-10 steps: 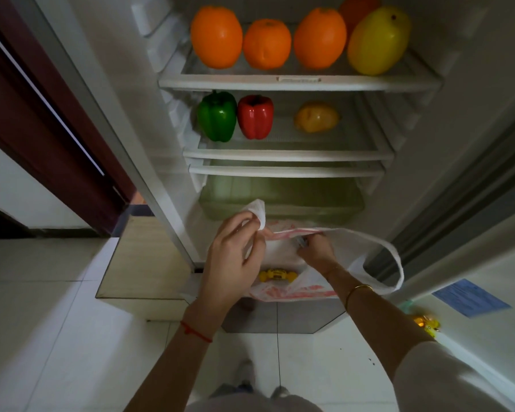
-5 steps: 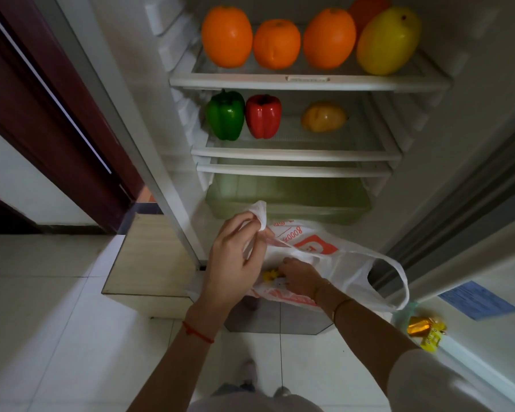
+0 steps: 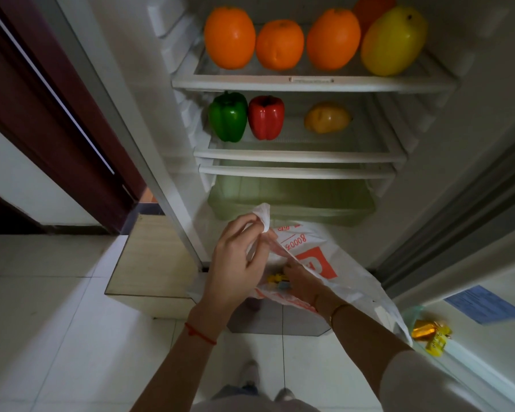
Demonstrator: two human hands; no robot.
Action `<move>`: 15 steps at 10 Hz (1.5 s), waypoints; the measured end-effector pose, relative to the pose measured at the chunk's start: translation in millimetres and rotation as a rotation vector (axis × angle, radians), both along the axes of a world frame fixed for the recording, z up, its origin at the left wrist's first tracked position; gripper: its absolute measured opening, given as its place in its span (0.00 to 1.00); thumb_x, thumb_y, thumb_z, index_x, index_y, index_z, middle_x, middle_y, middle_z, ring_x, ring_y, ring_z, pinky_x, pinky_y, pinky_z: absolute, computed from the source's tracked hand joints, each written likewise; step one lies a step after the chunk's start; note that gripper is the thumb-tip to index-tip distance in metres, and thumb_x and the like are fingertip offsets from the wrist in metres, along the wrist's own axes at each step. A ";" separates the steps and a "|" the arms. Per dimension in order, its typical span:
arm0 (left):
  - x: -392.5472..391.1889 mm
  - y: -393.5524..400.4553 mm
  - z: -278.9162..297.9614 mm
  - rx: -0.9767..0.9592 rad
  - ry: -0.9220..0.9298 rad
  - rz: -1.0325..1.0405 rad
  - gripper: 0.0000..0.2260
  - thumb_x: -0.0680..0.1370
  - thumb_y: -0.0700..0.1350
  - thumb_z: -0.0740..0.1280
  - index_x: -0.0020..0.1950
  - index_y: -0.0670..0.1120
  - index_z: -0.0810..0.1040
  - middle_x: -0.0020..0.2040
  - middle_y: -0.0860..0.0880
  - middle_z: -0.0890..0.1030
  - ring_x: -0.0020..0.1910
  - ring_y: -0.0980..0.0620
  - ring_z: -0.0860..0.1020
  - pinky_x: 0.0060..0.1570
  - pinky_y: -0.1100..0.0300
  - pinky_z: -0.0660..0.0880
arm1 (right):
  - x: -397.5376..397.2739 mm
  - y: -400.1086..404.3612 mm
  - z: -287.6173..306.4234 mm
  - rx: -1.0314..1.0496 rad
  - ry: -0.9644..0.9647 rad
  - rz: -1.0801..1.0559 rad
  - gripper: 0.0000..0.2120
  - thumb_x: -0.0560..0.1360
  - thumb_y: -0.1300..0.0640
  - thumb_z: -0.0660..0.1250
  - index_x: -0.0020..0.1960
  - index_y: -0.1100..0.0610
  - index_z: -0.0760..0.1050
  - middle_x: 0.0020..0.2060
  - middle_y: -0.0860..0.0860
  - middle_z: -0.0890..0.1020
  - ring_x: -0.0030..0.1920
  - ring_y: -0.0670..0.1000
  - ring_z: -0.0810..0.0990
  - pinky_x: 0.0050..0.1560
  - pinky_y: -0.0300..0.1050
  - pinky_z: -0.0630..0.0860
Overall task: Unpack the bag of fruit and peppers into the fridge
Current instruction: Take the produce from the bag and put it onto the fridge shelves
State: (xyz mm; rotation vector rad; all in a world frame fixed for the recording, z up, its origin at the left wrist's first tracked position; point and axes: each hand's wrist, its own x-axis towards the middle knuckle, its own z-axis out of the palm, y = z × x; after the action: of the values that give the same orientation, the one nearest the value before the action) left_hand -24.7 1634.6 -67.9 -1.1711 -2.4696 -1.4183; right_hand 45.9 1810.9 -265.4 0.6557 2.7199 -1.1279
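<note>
Deeper now, right hand point(image 3: 299, 279) inside bag point(image 3: 333, 263); left hand point(image 3: 235, 263) pinches handle.

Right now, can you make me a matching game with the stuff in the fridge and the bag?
Things:
1. green pepper
2. big yellow fruit
3. plastic bag
4. green drawer

Places:
A. top shelf, right end
B. pinched by the left hand
C. under both shelves
D. second shelf, left end

Pairs: 1-D, 2-A, 3-B, 4-C
</note>
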 end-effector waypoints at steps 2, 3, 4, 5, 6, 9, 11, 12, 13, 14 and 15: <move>-3.1 3.6 -0.1 0.026 0.008 -0.031 0.11 0.78 0.44 0.61 0.47 0.41 0.81 0.53 0.48 0.79 0.52 0.54 0.77 0.52 0.71 0.70 | 4.5 8.5 19.0 -0.119 -0.215 0.122 0.35 0.76 0.62 0.68 0.77 0.54 0.55 0.69 0.52 0.69 0.71 0.56 0.69 0.65 0.38 0.67; -5.6 8.4 1.5 0.043 0.015 -0.054 0.12 0.79 0.44 0.60 0.47 0.41 0.83 0.53 0.49 0.78 0.53 0.56 0.77 0.53 0.71 0.71 | 13.9 18.7 54.0 -0.190 -0.153 0.007 0.26 0.74 0.56 0.72 0.70 0.51 0.68 0.59 0.47 0.76 0.62 0.51 0.76 0.61 0.42 0.74; -7.3 15.3 6.1 0.060 0.011 -0.075 0.13 0.79 0.43 0.61 0.46 0.42 0.84 0.52 0.49 0.77 0.54 0.53 0.78 0.54 0.66 0.73 | 16.6 30.8 95.3 -0.182 -0.172 0.044 0.20 0.76 0.53 0.70 0.67 0.53 0.73 0.60 0.51 0.80 0.57 0.48 0.81 0.48 0.36 0.77; -6.6 21.9 11.3 0.085 0.026 -0.091 0.13 0.78 0.43 0.60 0.44 0.41 0.83 0.52 0.48 0.78 0.54 0.52 0.79 0.54 0.65 0.73 | 13.5 42.7 141.9 0.011 -0.006 -0.007 0.22 0.73 0.55 0.73 0.65 0.54 0.75 0.61 0.50 0.79 0.60 0.49 0.77 0.57 0.29 0.71; -3.0 27.0 16.4 0.107 0.026 -0.112 0.13 0.77 0.44 0.60 0.43 0.42 0.83 0.52 0.49 0.77 0.53 0.54 0.78 0.52 0.69 0.72 | 20.0 50.1 173.6 0.208 0.045 0.037 0.16 0.71 0.52 0.74 0.57 0.55 0.80 0.55 0.47 0.79 0.51 0.42 0.72 0.45 0.17 0.62; 19.2 40.8 18.2 0.139 0.005 -0.220 0.15 0.78 0.47 0.59 0.43 0.42 0.82 0.52 0.50 0.78 0.52 0.58 0.76 0.50 0.71 0.72 | 60.5 50.0 185.5 0.153 0.080 -0.151 0.17 0.70 0.45 0.73 0.54 0.53 0.78 0.48 0.48 0.84 0.45 0.50 0.82 0.51 0.50 0.80; 37.9 60.3 16.8 0.088 -0.024 -0.321 0.16 0.78 0.48 0.58 0.47 0.43 0.83 0.55 0.49 0.79 0.58 0.55 0.77 0.58 0.67 0.71 | 118.6 30.8 196.0 0.082 0.270 -0.451 0.13 0.70 0.51 0.75 0.51 0.56 0.79 0.41 0.47 0.82 0.41 0.46 0.81 0.44 0.37 0.76; 49.9 69.6 16.2 0.069 -0.031 -0.351 0.17 0.78 0.49 0.58 0.49 0.41 0.84 0.58 0.48 0.79 0.60 0.52 0.77 0.60 0.71 0.68 | 155.5 24.3 191.5 0.041 0.355 -0.631 0.12 0.69 0.49 0.75 0.48 0.54 0.79 0.39 0.47 0.84 0.39 0.46 0.82 0.41 0.39 0.76; 62.2 75.9 14.6 0.032 -0.069 -0.382 0.15 0.81 0.47 0.60 0.55 0.40 0.83 0.62 0.48 0.77 0.62 0.52 0.76 0.61 0.57 0.75 | 198.9 18.3 184.9 -0.040 0.400 -0.800 0.10 0.70 0.52 0.75 0.49 0.54 0.79 0.40 0.49 0.85 0.40 0.48 0.84 0.36 0.39 0.79; 70.8 79.7 13.4 0.006 -0.118 -0.392 0.16 0.81 0.47 0.60 0.60 0.41 0.81 0.66 0.47 0.75 0.63 0.50 0.76 0.60 0.48 0.78 | 240.1 15.4 175.5 -0.107 0.397 -0.978 0.09 0.70 0.55 0.76 0.48 0.57 0.80 0.41 0.53 0.85 0.40 0.54 0.85 0.39 0.47 0.81; 77.3 82.3 14.0 -0.007 -0.105 -0.406 0.16 0.80 0.48 0.60 0.60 0.41 0.81 0.66 0.47 0.75 0.63 0.49 0.76 0.59 0.46 0.78 | 271.2 21.1 158.1 -0.091 0.299 -1.137 0.11 0.69 0.54 0.76 0.46 0.59 0.80 0.42 0.54 0.85 0.41 0.56 0.85 0.45 0.51 0.81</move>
State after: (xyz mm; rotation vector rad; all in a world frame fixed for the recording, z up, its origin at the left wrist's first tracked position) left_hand 52.5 1716.9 -53.9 -1.7173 -2.3962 -1.5964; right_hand 317.1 1832.0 -107.2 2.3187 2.3836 -1.5761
